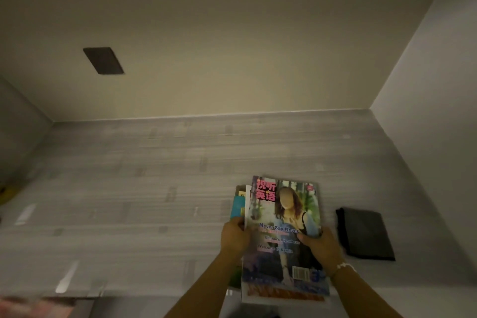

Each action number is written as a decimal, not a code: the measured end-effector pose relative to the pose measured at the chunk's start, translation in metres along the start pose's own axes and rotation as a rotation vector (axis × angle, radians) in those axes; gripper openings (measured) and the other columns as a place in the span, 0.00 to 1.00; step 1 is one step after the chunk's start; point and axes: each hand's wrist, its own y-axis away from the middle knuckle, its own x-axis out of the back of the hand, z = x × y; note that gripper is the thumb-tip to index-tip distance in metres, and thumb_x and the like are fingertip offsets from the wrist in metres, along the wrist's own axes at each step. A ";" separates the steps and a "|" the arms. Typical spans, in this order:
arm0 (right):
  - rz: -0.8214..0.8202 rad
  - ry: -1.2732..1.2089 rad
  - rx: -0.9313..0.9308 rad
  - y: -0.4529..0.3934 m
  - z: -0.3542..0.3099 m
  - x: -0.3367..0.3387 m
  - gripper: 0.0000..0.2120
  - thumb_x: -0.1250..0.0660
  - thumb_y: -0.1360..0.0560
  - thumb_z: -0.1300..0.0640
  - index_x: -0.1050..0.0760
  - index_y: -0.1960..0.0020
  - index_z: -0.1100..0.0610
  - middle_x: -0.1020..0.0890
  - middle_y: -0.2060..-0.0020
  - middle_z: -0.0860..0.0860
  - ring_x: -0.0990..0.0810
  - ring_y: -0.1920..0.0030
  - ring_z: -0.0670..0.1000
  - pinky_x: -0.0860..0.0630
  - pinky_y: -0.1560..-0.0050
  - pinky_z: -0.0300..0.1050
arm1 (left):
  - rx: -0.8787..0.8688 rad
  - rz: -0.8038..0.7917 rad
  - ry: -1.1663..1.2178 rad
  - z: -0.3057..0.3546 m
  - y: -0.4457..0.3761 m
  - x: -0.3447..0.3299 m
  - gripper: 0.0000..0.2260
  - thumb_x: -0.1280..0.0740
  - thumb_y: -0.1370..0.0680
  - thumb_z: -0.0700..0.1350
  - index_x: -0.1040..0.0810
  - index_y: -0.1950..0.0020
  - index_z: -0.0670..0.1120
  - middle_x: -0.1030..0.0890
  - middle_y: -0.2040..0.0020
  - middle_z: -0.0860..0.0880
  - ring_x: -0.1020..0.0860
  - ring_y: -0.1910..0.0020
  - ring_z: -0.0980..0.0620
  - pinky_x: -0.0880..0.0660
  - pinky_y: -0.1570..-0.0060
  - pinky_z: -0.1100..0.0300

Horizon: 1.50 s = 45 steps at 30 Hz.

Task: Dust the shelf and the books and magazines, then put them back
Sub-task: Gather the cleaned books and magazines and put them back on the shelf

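Head view is looking down into a grey wood-grain shelf (154,188) with pale walls rising at the far side and on the right. Going from the left, a blurred yellowish shape (7,192) is sitting at the left edge of the shelf, too smeared to identify, and a dark rectangular patch (103,60) is showing on the far wall above it. Nearer you at the bottom left, a reddish blur (33,307) is lying below the shelf's front edge.

Moving right, your left hand (235,236) is gripping the left edge of a stack of magazines (281,235), fingers curled round it. That stack is lying flat over the near part of the shelf, right of centre, with its near end hanging past the front edge toward you. A colourful cover with Chinese characters and the words "Never Say Never" is facing up on top, and edges of a teal book (237,208) are peeking out beneath it on the left.

Your right hand (321,245) is holding the stack's right edge, thumb pressing on the cover, with a white beaded bracelet (344,267) sitting on that wrist. Just right of the stack, apart from it, a dark folded cloth (365,233) is resting flat on the shelf.
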 end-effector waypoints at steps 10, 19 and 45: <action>-0.075 -0.282 0.088 -0.004 -0.021 0.017 0.10 0.30 0.27 0.65 0.28 0.49 0.56 0.20 0.50 0.61 0.21 0.47 0.62 0.25 0.43 0.62 | -0.034 -0.014 0.229 0.022 0.005 -0.004 0.07 0.37 0.21 0.41 0.31 0.47 0.51 0.21 0.49 0.47 0.20 0.51 0.48 0.21 0.49 0.49; -0.190 -0.348 0.132 -0.011 -0.040 0.013 0.22 0.28 0.29 0.61 0.26 0.37 0.54 0.17 0.48 0.55 0.20 0.45 0.58 0.25 0.41 0.61 | -0.042 0.118 0.240 0.023 -0.001 0.010 0.10 0.33 0.24 0.38 0.26 0.45 0.48 0.28 0.37 0.43 0.28 0.37 0.41 0.27 0.39 0.44; -0.391 -0.490 0.458 0.033 -0.135 0.030 0.38 0.18 0.50 0.42 0.23 0.45 0.58 0.15 0.52 0.53 0.17 0.50 0.51 0.21 0.57 0.40 | -0.251 0.017 0.675 0.046 0.017 0.073 0.21 0.25 0.34 0.41 0.25 0.43 0.40 0.16 0.50 0.43 0.17 0.52 0.46 0.20 0.58 0.56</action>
